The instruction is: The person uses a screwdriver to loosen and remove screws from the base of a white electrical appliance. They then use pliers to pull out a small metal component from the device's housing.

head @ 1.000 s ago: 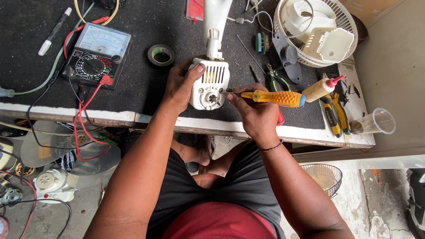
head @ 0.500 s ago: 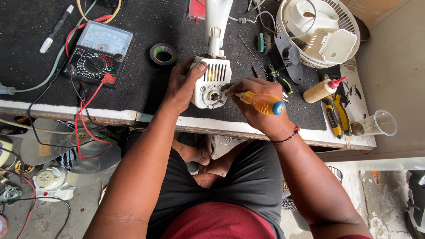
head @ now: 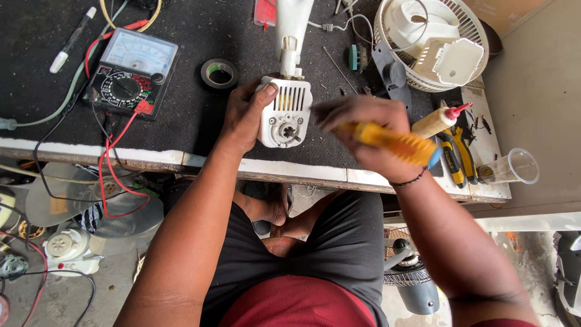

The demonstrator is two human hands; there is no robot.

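Observation:
My left hand [head: 245, 115] grips the left side of a white fan motor housing [head: 284, 112] that rests on the black bench mat, its shaft end facing me. A white fan neck [head: 292, 27] runs up from the housing. My right hand [head: 363, 130] is closed around a yellow-handled screwdriver [head: 393, 142], held just right of the housing and blurred by motion. The screwdriver's tip is hidden behind my fingers.
An analog multimeter [head: 133, 69] with red leads lies at the left, a roll of black tape [head: 219, 73] beside it. A white fan grille [head: 433, 42] holding plastic parts, an oil bottle [head: 437, 120], pliers [head: 451, 157] and a clear cup [head: 514, 166] sit at the right. Fan parts lie on the floor.
My right hand has swung the screwdriver from level against the housing to a slanted position, pulled slightly right. The left hand has kept its hold on the housing.

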